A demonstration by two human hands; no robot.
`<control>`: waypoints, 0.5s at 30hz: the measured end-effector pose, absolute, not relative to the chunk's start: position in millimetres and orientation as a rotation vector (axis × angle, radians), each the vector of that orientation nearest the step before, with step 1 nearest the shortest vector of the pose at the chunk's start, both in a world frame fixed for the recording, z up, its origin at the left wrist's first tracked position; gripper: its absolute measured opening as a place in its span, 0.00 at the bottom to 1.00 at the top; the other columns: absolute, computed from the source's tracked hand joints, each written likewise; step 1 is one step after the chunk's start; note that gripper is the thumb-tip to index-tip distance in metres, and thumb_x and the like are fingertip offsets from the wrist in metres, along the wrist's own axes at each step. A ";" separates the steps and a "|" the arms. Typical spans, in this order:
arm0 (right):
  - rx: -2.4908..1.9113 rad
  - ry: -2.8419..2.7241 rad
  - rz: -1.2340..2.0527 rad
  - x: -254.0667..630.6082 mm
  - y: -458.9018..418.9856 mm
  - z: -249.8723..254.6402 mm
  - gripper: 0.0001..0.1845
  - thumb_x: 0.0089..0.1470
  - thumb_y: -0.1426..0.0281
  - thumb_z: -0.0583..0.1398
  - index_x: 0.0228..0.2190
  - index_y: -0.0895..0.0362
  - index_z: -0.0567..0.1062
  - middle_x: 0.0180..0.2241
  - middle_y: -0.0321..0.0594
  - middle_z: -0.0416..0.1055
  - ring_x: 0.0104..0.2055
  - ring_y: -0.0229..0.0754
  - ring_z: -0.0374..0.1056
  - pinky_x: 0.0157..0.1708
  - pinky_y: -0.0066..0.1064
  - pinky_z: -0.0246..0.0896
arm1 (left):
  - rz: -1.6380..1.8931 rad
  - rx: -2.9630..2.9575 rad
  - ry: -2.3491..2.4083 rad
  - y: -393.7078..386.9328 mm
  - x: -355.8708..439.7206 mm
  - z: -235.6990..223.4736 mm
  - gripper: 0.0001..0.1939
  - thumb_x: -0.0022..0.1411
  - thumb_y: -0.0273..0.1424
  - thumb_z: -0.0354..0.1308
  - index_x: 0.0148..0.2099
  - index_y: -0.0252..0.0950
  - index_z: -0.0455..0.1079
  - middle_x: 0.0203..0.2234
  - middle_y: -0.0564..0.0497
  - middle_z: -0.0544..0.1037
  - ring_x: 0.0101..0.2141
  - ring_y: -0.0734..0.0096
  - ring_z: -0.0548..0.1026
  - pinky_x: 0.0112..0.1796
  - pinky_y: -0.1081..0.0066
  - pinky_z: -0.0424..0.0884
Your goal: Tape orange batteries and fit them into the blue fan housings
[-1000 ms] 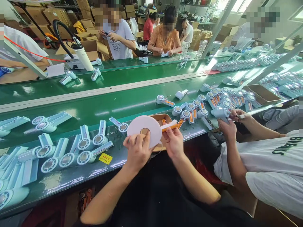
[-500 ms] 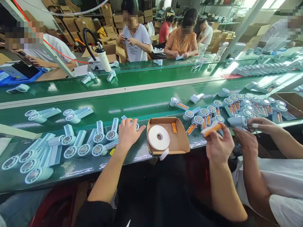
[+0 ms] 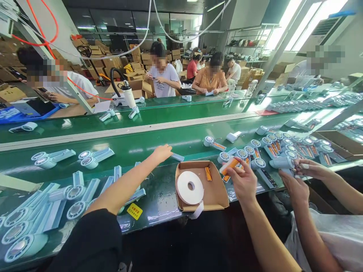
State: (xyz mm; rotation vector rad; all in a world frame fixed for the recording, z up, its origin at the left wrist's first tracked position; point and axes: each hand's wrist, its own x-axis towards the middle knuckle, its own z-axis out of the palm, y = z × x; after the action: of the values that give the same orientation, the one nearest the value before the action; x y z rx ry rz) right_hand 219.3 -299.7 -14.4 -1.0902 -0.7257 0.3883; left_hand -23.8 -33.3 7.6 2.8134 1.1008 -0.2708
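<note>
My left hand (image 3: 163, 153) reaches out over the green belt, its fingers closed round a light-blue handheld fan whose open handle (image 3: 177, 156) sticks out to the right; its head is hidden. My right hand (image 3: 242, 177) pinches an orange battery (image 3: 231, 165) with a white face, right of the carton. A shallow cardboard box (image 3: 217, 194) between my hands holds a white tape roll (image 3: 185, 187), its loose end over the front edge, and another orange battery (image 3: 208, 174).
Several unfinished fans (image 3: 75, 209) lie at the left, near a yellow label (image 3: 134, 211). More fans with orange batteries (image 3: 266, 141) crowd the right side. There a co-worker's hands (image 3: 296, 185) handle a fan (image 3: 282, 162). Other people sit across the green belt (image 3: 136, 134).
The view has tilted upward. My left hand has closed on a fan, whose handle now points right. My right hand has brought the battery left, nearer the box.
</note>
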 end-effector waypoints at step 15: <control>-1.738 -1.869 0.479 182.1 -112.2 -4.0 0.18 0.63 0.64 0.64 0.53 0.52 0.75 0.35 0.37 0.85 0.37 0.45 0.80 0.41 0.32 0.70 | -0.047 2.649 0.864 7.2 -12.1 -20.6 0.17 0.74 0.41 0.60 0.56 0.35 0.75 0.55 0.44 0.78 0.53 0.59 0.78 0.55 0.52 0.77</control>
State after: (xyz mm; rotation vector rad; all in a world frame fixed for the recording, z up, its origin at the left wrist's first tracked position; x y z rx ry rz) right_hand 182.1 -112.2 -4.0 -1.7376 -1.8690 0.4785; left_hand -12.1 7.2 -20.6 2.6490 0.8638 -0.0469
